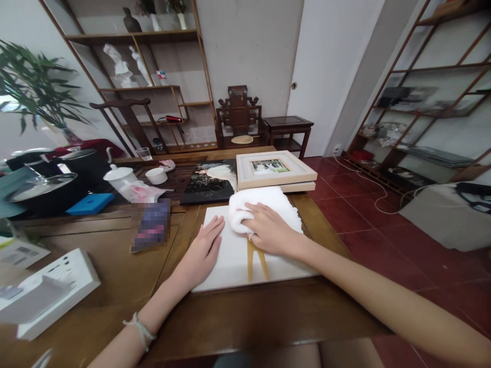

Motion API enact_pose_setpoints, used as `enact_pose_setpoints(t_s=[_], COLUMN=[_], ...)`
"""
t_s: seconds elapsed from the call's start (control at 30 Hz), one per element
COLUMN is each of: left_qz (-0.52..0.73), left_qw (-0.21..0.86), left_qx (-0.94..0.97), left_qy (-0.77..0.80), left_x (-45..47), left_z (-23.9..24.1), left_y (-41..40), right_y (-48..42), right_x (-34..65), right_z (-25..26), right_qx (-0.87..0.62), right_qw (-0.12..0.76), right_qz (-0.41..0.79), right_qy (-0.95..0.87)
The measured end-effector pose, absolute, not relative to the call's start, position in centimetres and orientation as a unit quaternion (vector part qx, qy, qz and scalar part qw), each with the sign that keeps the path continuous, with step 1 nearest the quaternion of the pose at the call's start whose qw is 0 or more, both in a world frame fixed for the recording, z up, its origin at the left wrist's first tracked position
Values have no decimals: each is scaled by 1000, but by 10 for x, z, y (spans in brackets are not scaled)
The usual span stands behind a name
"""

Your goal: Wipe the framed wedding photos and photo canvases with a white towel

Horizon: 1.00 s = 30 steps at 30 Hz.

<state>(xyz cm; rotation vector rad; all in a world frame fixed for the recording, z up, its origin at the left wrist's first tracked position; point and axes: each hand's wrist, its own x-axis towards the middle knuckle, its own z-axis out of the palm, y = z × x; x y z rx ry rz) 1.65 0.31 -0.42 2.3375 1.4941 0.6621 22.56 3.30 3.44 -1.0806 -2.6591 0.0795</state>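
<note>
A flat white panel (230,271) lies near the table's front edge, with a tan two-legged shape (258,261) on its face. My right hand (270,230) presses a bunched white towel (284,204) onto the panel, fingers curled into the cloth. The towel covers the panel's upper right part and the top of the tan shape. Flat on the panel's left side rests my left hand (207,250), fingers stretched out and holding nothing.
Behind the panel are light wooden picture frames (303,168), stacked, and a dark picture (195,184). Leftward on the table (130,276) stand a white teapot (118,176), a white cup (156,176), a blue box (91,203), a lidded pan (46,189) and a white box (80,276).
</note>
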Motion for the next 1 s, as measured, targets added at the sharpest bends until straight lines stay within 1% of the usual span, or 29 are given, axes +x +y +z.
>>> enact_pose_setpoints(t_s=[0.17, 0.33, 0.43, 0.53, 0.63, 0.73, 0.83, 0.9, 1.0], left_qz=[224, 235, 233, 231, 230, 244, 298, 344, 388], left_qw=[144, 150, 158, 155, 152, 155, 152, 148, 149], left_qx=[809, 809, 808, 811, 811, 803, 787, 773, 753], left_qy=[523, 517, 517, 515, 516, 521, 518, 512, 510], left_x=[16, 16, 14, 14, 16, 17, 17, 18, 19], left_z=[-5, -6, -6, -6, -5, -4, -3, -1, 2], left_y=[3, 4, 4, 4, 4, 3, 1, 1, -1], right_y=[-3, -64, -79, -64, -30, 4, 20, 17, -3], right_x=[220, 218, 221, 226, 230, 226, 215, 208, 202], right_z=[32, 36, 40, 41, 38, 34, 31, 30, 30], right_qx=[-331, -243, -215, -237, -303, -366, -397, -389, -305], right_qw=[83, 75, 72, 83, 105, 117, 106, 91, 84], right_qz=[-5, -5, 21, 53, 60, 44, 15, 5, 10], right_qy=[-940, -967, -974, -967, -945, -922, -912, -917, -949])
